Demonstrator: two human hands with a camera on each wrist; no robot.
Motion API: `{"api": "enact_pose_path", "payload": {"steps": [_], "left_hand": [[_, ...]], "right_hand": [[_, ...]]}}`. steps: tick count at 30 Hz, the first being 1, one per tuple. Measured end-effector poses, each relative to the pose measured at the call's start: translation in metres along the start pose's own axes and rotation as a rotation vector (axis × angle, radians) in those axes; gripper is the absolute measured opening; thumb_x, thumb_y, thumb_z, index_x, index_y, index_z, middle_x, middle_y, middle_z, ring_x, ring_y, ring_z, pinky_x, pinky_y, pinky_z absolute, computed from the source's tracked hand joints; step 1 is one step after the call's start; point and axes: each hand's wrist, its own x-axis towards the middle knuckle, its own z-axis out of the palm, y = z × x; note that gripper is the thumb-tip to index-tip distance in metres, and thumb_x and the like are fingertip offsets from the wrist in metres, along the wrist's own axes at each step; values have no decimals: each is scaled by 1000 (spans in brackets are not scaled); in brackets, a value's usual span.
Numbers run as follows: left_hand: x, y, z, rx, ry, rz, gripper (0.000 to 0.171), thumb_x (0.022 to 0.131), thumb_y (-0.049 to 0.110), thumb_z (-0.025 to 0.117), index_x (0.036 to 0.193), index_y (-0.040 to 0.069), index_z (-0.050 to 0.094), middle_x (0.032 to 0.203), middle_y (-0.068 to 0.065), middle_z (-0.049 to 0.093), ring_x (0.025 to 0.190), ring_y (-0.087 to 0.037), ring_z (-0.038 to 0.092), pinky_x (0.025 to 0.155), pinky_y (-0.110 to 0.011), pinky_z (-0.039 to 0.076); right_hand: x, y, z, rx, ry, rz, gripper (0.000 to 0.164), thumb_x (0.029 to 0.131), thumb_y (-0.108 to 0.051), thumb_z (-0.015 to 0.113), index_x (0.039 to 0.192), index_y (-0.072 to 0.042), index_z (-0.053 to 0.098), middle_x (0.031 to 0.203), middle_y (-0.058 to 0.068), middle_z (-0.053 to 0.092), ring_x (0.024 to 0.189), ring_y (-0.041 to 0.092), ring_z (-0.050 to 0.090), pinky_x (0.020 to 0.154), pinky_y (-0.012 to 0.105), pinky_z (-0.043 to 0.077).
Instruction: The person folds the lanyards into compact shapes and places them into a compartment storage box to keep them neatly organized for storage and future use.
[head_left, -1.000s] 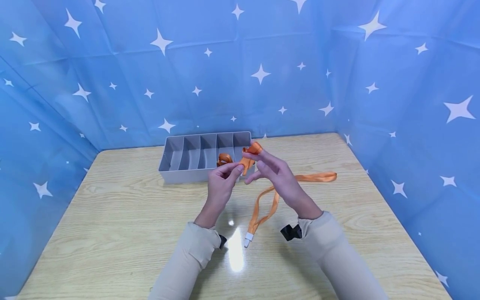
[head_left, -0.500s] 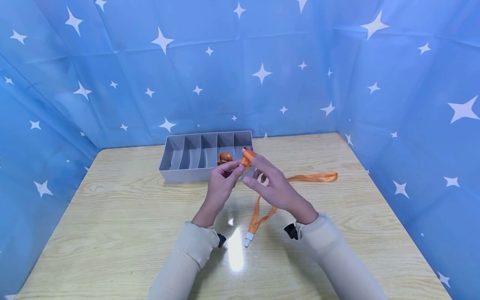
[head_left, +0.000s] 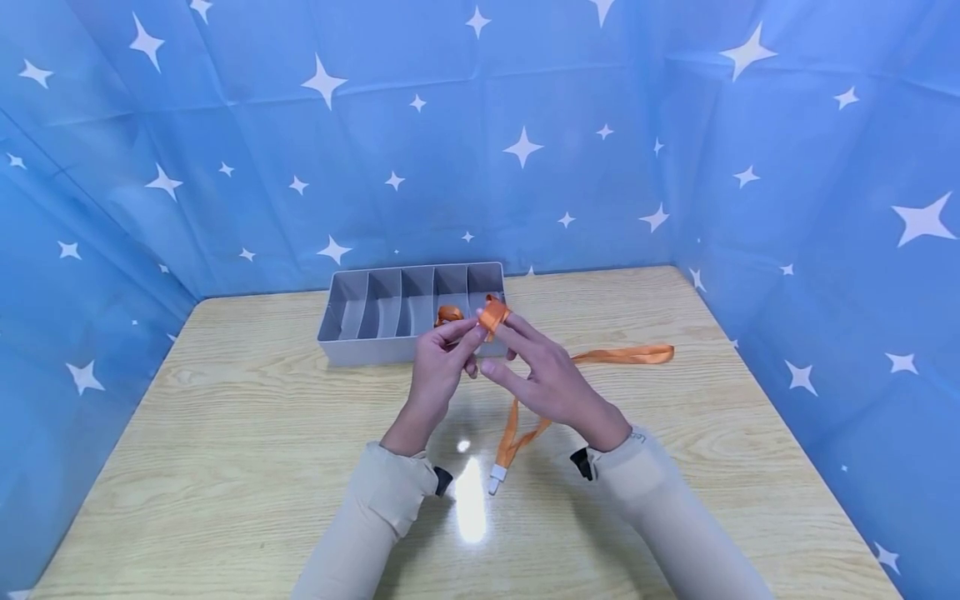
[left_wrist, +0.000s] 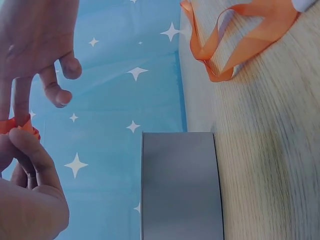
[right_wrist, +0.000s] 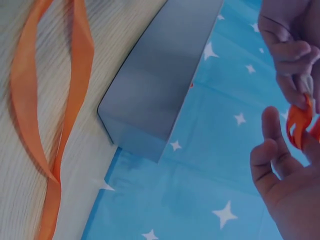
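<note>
My left hand (head_left: 437,364) pinches a small wound-up orange lanyard (head_left: 494,314) between thumb and fingers, over the right end of the grey tray. Opposite it, my right hand (head_left: 553,375) has its foremost fingers extended against the coil, with the thumb standing apart. In the right wrist view the orange strap (right_wrist: 300,120) loops at the right hand's fingertip, and a pale end piece shows in the left hand's fingers. A second orange lanyard (head_left: 626,355) lies loose on the table, partly hidden by my right hand, its white clip (head_left: 497,477) toward me.
The grey divided tray (head_left: 367,352) stands at the back of the wooden table (head_left: 247,467). A coiled orange lanyard (head_left: 449,314) lies in one of its right-hand compartments. Blue star-patterned curtains (head_left: 420,167) enclose the table's back and sides.
The strap that stretched over my right fingertips is now wound closer into a small coil. My right hand has turned and drawn nearer the left; the left hand keeps its pinch.
</note>
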Motion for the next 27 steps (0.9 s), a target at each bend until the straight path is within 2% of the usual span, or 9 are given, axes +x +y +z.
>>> {"api": "enact_pose_path", "payload": {"steps": [8, 13, 17, 20, 24, 27], "left_hand": [[-3, 1, -1, -29, 1, 6, 35, 82, 23, 70, 110, 2, 66, 86, -7, 66, 51, -10, 50, 52, -21, 47], [-2, 1, 0, -15, 2, 1, 36, 80, 24, 72, 109, 3, 67, 88, -8, 65, 52, -10, 51, 53, -20, 47], [-1, 0, 1, 14, 8, 8, 37, 79, 24, 74, 107, 2, 68, 89, -10, 67, 56, -11, 56, 54, -20, 48], [0, 0, 2, 33, 8, 12, 36, 79, 24, 74, 106, 2, 68, 90, -11, 68, 59, -12, 59, 54, -21, 49], [1, -1, 2, 50, 10, 4, 37, 79, 26, 73, 105, 1, 68, 88, -10, 67, 58, -10, 58, 55, -21, 49], [-2, 9, 4, 63, 5, -15, 36, 83, 23, 69, 106, -3, 66, 87, -14, 67, 56, -8, 56, 57, -20, 49]], "right_hand": [[0, 3, 6, -93, 5, -54, 55, 95, -42, 47, 145, -32, 27, 145, -14, 29, 83, 6, 50, 51, 23, 40], [0, 6, 9, -126, 12, -81, 50, 95, -43, 45, 142, -29, 35, 141, -11, 35, 88, 7, 53, 62, 26, 45], [0, 8, 11, -131, 23, -106, 43, 94, -44, 46, 135, -30, 43, 135, -9, 40, 104, 9, 52, 76, 33, 48], [0, 9, 11, -136, 35, -118, 43, 94, -44, 47, 135, -30, 44, 135, -9, 41, 114, 11, 48, 82, 37, 47], [0, 9, 11, -155, 41, -127, 42, 95, -44, 46, 135, -31, 43, 128, -11, 43, 106, 8, 49, 77, 32, 46], [-1, 7, 11, -158, 36, -124, 38, 95, -43, 45, 131, -30, 45, 115, -11, 45, 93, 5, 48, 69, 27, 44]]}}
